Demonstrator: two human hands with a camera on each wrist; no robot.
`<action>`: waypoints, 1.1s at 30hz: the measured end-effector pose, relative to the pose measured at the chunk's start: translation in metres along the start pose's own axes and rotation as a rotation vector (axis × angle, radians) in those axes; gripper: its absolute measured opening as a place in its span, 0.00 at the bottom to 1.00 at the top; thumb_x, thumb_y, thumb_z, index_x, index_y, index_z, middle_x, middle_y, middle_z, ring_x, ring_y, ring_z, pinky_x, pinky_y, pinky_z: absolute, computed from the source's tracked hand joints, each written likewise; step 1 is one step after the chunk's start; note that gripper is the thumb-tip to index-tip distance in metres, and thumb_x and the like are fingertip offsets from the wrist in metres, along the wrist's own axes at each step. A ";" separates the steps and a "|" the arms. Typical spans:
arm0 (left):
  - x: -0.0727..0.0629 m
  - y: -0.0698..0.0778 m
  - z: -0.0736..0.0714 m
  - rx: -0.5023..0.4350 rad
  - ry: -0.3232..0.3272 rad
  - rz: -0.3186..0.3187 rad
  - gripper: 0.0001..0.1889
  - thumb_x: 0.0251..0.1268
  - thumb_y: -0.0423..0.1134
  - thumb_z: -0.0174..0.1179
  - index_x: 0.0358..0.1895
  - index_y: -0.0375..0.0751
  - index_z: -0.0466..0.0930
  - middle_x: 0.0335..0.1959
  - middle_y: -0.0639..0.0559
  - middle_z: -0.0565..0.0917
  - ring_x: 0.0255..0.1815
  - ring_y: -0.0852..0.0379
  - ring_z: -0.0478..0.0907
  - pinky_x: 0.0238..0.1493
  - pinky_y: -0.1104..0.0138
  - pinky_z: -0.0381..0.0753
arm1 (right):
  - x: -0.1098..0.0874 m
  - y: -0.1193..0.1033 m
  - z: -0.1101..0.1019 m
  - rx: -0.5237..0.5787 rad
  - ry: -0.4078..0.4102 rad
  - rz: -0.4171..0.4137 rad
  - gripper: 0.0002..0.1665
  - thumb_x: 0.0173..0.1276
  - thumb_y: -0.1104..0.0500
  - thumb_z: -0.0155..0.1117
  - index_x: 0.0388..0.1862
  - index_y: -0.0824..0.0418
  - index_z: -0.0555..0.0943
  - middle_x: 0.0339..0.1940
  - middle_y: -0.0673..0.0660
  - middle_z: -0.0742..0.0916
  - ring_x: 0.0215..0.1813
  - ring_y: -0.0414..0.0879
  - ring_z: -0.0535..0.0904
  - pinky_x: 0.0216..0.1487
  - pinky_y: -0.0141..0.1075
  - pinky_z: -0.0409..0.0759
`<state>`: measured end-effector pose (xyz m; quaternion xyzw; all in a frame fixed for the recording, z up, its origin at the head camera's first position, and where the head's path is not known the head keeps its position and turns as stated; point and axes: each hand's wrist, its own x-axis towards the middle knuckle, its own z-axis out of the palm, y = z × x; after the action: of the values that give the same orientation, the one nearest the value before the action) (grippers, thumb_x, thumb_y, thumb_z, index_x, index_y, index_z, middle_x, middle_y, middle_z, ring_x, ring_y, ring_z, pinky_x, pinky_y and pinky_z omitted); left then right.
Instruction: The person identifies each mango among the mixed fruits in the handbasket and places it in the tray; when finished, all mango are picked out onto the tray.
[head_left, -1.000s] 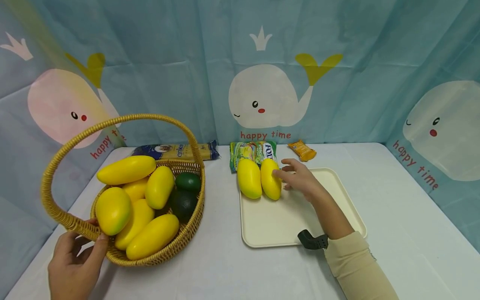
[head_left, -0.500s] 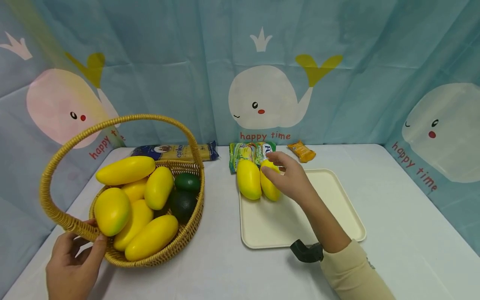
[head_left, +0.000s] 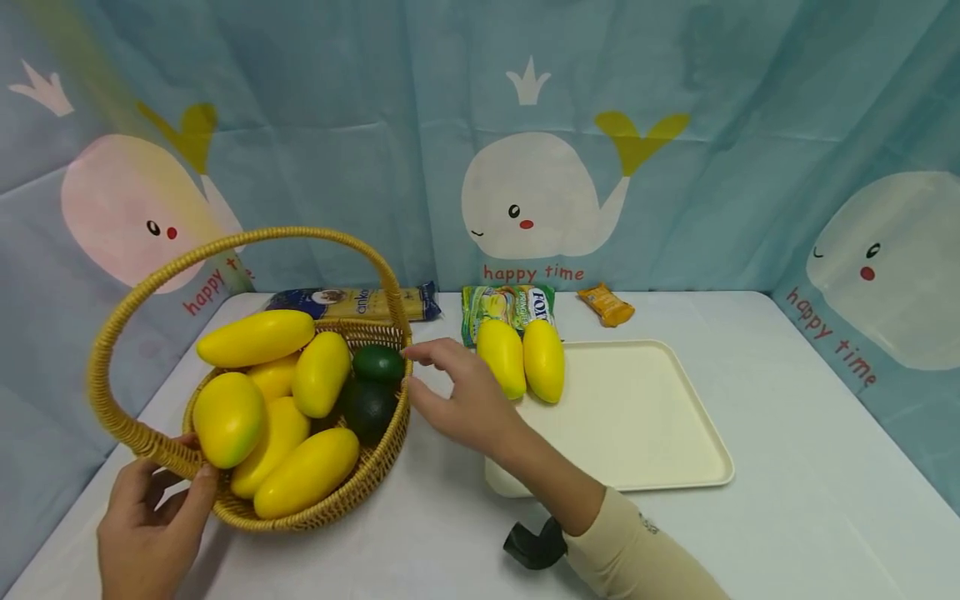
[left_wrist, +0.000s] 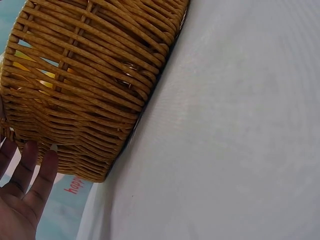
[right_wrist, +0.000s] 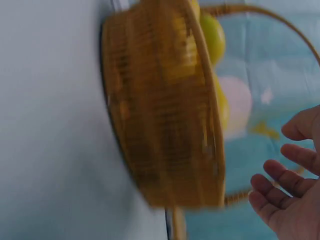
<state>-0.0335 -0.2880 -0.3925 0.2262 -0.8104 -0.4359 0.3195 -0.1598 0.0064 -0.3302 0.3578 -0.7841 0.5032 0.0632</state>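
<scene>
At the left stands a wicker basket [head_left: 378, 471] with a tall arched handle, holding several yellow mangoes [head_left: 255, 338], a small green avocado [head_left: 378, 363] and a darker round avocado [head_left: 367, 412]. My left hand [head_left: 153, 521] holds its near-left rim by the handle's foot, thumb over the edge. In the left wrist view, the fingers [left_wrist: 42, 182] lie against the woven side. My right hand [head_left: 472, 400] holds nothing; its loosely bent fingers are at the right rim, close to the green avocado. The right wrist view shows that hand [right_wrist: 292, 195] spread beside the blurred basket [right_wrist: 160, 115].
Right of centre lies a cream tray [head_left: 637, 417], with two mangoes [head_left: 543, 362] at its back-left corner. Behind them lie a green snack bag [head_left: 480, 308] and an orange packet [head_left: 606, 306]. A pasta pack [head_left: 352, 302] lies behind the basket, before a blue curtain [head_left: 360, 200].
My right hand has left the two mangoes on the tray and moved left to the basket's right rim, with nothing in it. My left hand stays on the basket.
</scene>
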 end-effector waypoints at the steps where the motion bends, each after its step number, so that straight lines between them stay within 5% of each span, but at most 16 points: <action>1: 0.000 0.000 0.000 -0.001 0.000 -0.002 0.22 0.66 0.27 0.64 0.62 0.38 0.75 0.51 0.64 0.73 0.48 0.68 0.73 0.40 0.89 0.74 | 0.002 -0.005 0.007 0.010 -0.021 -0.026 0.19 0.72 0.60 0.63 0.59 0.62 0.80 0.56 0.54 0.83 0.56 0.45 0.77 0.59 0.33 0.79; 9: 0.001 -0.001 -0.002 0.001 -0.001 0.022 0.21 0.65 0.27 0.64 0.61 0.36 0.75 0.49 0.67 0.72 0.47 0.70 0.74 0.39 0.89 0.74 | 0.029 -0.042 0.063 -0.015 -0.210 -0.099 0.21 0.75 0.54 0.60 0.64 0.57 0.77 0.57 0.48 0.80 0.49 0.31 0.75 0.49 0.17 0.74; 16: 0.004 -0.004 -0.004 -0.018 -0.004 0.071 0.22 0.65 0.25 0.64 0.62 0.36 0.76 0.50 0.65 0.73 0.47 0.71 0.75 0.41 0.88 0.75 | 0.059 -0.062 0.105 -0.197 -0.340 0.038 0.32 0.75 0.36 0.54 0.72 0.47 0.70 0.62 0.38 0.76 0.55 0.26 0.69 0.51 0.17 0.70; 19: 0.002 -0.004 -0.002 -0.013 -0.006 0.084 0.22 0.64 0.26 0.64 0.61 0.35 0.76 0.49 0.65 0.73 0.47 0.72 0.75 0.41 0.89 0.74 | 0.068 -0.064 0.118 -0.203 -0.381 0.112 0.29 0.73 0.33 0.54 0.68 0.42 0.71 0.53 0.35 0.76 0.46 0.26 0.71 0.40 0.18 0.73; 25: 0.000 -0.002 -0.001 0.024 0.002 0.074 0.22 0.65 0.28 0.64 0.62 0.36 0.76 0.48 0.65 0.72 0.46 0.73 0.74 0.41 0.89 0.74 | 0.079 -0.066 0.134 -0.232 -0.388 0.187 0.22 0.73 0.34 0.53 0.58 0.42 0.70 0.35 0.40 0.75 0.31 0.31 0.72 0.26 0.22 0.72; 28: 0.000 -0.001 -0.001 0.026 -0.004 0.069 0.22 0.66 0.29 0.64 0.63 0.37 0.76 0.49 0.64 0.72 0.47 0.72 0.74 0.41 0.89 0.74 | 0.081 -0.067 0.136 -0.241 -0.390 0.227 0.25 0.74 0.35 0.54 0.64 0.42 0.69 0.35 0.40 0.75 0.32 0.31 0.72 0.27 0.22 0.72; 33: 0.000 0.001 -0.002 0.026 -0.011 0.051 0.22 0.67 0.30 0.64 0.63 0.39 0.76 0.49 0.62 0.72 0.48 0.69 0.74 0.41 0.89 0.75 | 0.078 -0.063 0.130 -0.107 -0.413 0.276 0.33 0.71 0.37 0.59 0.72 0.41 0.67 0.43 0.37 0.78 0.38 0.31 0.73 0.35 0.21 0.73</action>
<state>-0.0316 -0.2888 -0.3910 0.2073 -0.8231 -0.4184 0.3231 -0.1437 -0.1563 -0.3107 0.3386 -0.8474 0.3810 -0.1486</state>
